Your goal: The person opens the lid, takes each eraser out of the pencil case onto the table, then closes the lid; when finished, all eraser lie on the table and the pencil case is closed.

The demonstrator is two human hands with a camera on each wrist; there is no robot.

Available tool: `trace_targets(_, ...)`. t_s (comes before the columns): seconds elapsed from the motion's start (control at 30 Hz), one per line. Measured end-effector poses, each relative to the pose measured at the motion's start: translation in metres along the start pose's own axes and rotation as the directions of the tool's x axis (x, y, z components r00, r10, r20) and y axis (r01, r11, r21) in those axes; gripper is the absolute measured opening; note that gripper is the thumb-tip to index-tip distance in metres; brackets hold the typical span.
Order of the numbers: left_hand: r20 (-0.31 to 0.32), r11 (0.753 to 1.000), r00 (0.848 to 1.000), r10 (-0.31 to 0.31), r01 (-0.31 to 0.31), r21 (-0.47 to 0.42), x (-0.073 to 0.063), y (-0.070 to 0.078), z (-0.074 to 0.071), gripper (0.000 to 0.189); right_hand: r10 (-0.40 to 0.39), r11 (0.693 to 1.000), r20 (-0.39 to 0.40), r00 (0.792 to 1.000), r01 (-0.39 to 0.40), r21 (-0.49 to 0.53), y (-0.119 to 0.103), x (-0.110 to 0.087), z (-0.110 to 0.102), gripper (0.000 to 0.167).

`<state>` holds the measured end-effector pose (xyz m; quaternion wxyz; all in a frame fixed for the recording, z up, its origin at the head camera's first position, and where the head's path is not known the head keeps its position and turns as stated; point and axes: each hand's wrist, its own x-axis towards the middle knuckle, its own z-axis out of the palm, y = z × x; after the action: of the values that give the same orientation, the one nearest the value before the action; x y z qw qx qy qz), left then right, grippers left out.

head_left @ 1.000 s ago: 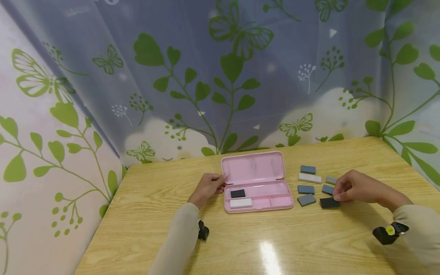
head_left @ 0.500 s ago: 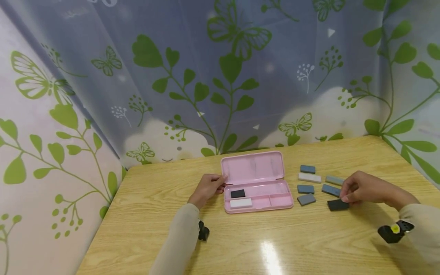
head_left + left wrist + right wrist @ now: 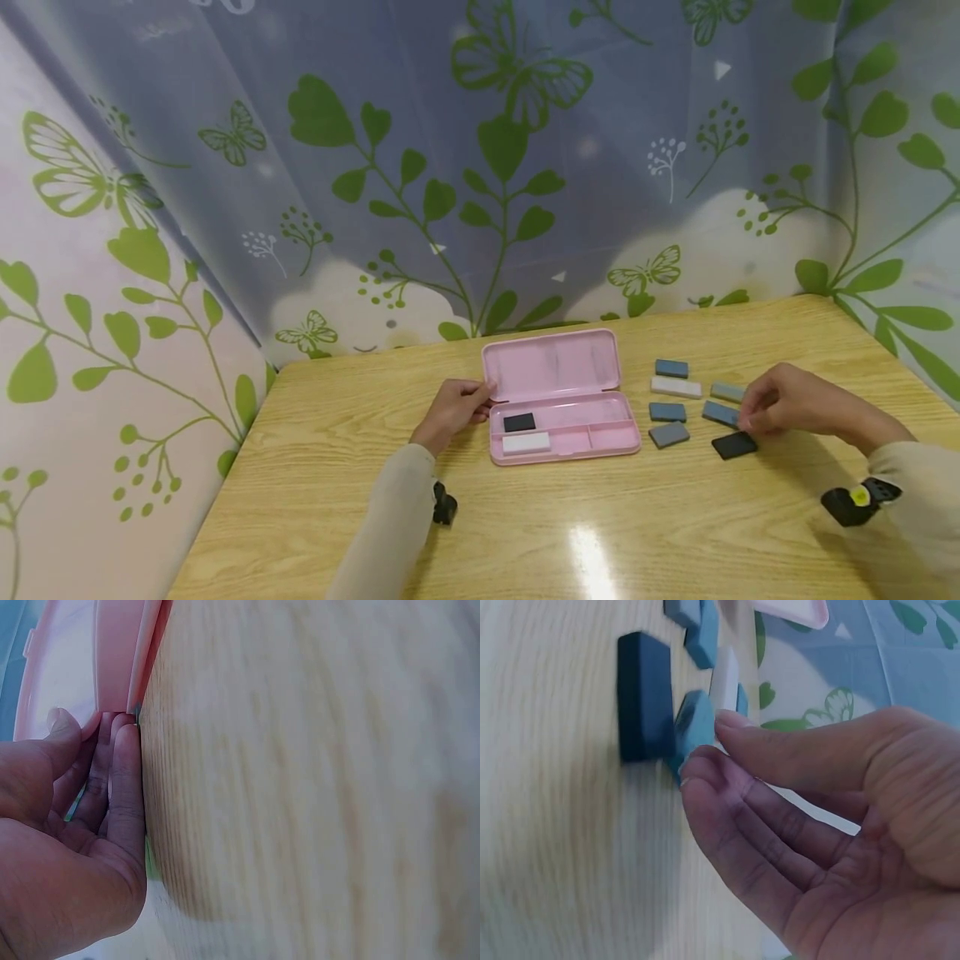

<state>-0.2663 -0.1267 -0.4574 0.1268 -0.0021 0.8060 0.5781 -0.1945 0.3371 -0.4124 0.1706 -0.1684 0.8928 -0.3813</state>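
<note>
A pink pencil case (image 3: 565, 450) lies with its lid raised on the wooden table. My left hand (image 3: 454, 408) pinches the lid's left edge, thumb on the inner face and fingers behind, as the left wrist view shows. Inside the case are a black eraser (image 3: 519, 422) and a white eraser (image 3: 526, 442). My right hand (image 3: 787, 402) hovers over the right-hand erasers, with a gap between thumb and fingers in the right wrist view. Nearest its fingertips are a blue eraser (image 3: 720, 413) and a black eraser (image 3: 645, 697), which lies on the table.
Left of the right hand lie several more erasers: a blue one (image 3: 671, 368), a long white one (image 3: 676, 387), another blue one (image 3: 667, 412) and a grey one (image 3: 669, 435). A pale green-grey eraser (image 3: 727, 392) is partly behind the fingers. A patterned curtain (image 3: 420, 167) borders the table.
My right hand slid the black eraser to the right, then let go of it and rose slightly toward the blue eraser behind. The left hand keeps its place on the lid.
</note>
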Motion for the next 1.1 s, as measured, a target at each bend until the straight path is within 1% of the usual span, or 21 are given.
trace_targets(0.13, -0.002, 1.0, 1.0, 0.006, -0.006, -0.002, 0.0, 0.0, 0.0, 0.033, -0.034, 0.999, 0.004, 0.999, 0.034, 0.03, -0.011, 0.008, 0.004, 0.01)
trace_targets(0.27, -0.003, 1.0, 1.0, 0.016, -0.016, -0.005, 0.001, 0.0, 0.0, 0.033, -0.074, 0.995, 0.011, 0.997, 0.073, 0.07, -0.027, 0.02, 0.012, 0.009)
trace_targets(0.37, -0.004, 1.0, 1.0, 0.02, -0.02, -0.007, 0.002, 0.0, 0.0, 0.032, -0.102, 0.994, -0.003, 0.995, 0.102, 0.048, -0.04, 0.031, 0.021, 0.009)
trace_targets(0.5, -0.003, 1.0, 1.0, 0.009, -0.009, -0.004, 0.002, 0.0, 0.0, 0.033, -0.153, 0.988, -0.015, 0.988, 0.153, 0.011, -0.059, 0.047, 0.035, 0.009)
trace_targets(0.67, 0.0, 1.0, 1.0, 0.012, -0.012, -0.009, -0.001, -0.002, 0.0, 0.033, -0.22, 0.975, 0.007, 0.976, 0.219, 0.039, -0.082, 0.067, 0.058, 0.007)
trace_targets(0.77, 0.001, 1.0, 1.0, 0.017, -0.017, -0.014, -0.001, -0.003, 0.0, 0.033, -0.26, 0.966, 0.014, 0.966, 0.259, 0.013, -0.094, 0.078, 0.071, 0.006)
trace_targets(0.83, 0.001, 1.0, 1.0, 0.02, -0.02, -0.012, -0.001, -0.003, 0.0, 0.034, -0.284, 0.959, 0.011, 0.959, 0.284, -0.027, -0.101, 0.085, 0.08, 0.006)
trace_targets(0.93, -0.002, 1.0, 1.0, 0.019, -0.019, -0.01, 0.001, -0.004, 0.0, 0.034, -0.304, 0.951, 0.011, 0.953, 0.304, -0.055, -0.11, 0.093, 0.091, 0.005)
trace_targets(1.1, 0.001, 0.999, 1.0, 0.025, -0.025, -0.026, 0.001, -0.003, 0.0, 0.032, -0.318, 0.948, 0.016, 0.948, 0.318, -0.03, -0.121, 0.102, 0.107, 0.004)
